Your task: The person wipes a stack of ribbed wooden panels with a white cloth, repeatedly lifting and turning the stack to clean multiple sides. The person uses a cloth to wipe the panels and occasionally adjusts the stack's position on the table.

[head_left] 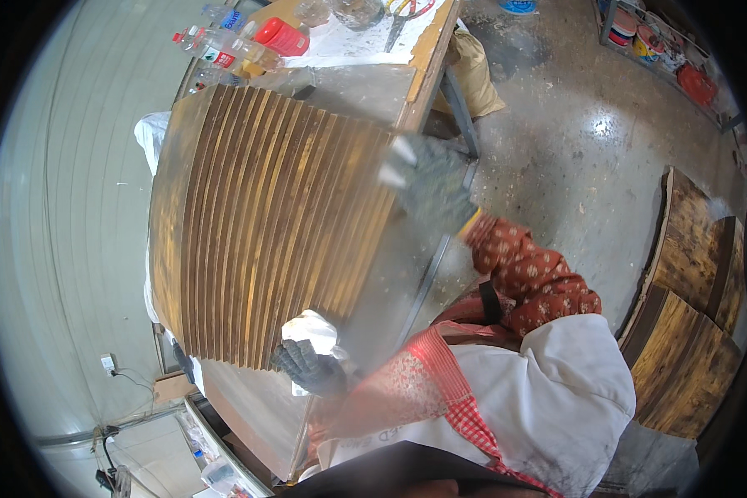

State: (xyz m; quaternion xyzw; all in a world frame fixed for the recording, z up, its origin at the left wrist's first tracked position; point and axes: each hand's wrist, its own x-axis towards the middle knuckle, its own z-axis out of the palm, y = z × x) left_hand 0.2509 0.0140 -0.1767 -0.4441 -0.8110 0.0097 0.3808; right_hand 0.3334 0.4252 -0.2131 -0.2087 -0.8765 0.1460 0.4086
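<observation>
Many narrow brown boards (261, 224) lie in a close row on the bench (241, 398), from its left side toward the middle. At their near edge, our gloved left grip (310, 368) is curled with its fingers bent around a bunched white cloth (309, 326). Farther right, by the row's far right corner, our gloved right grip (434, 187) points its pale fingertips (404, 150) at the end board; blur hides them, so we cannot tell how far they spread or whether they touch.
</observation>
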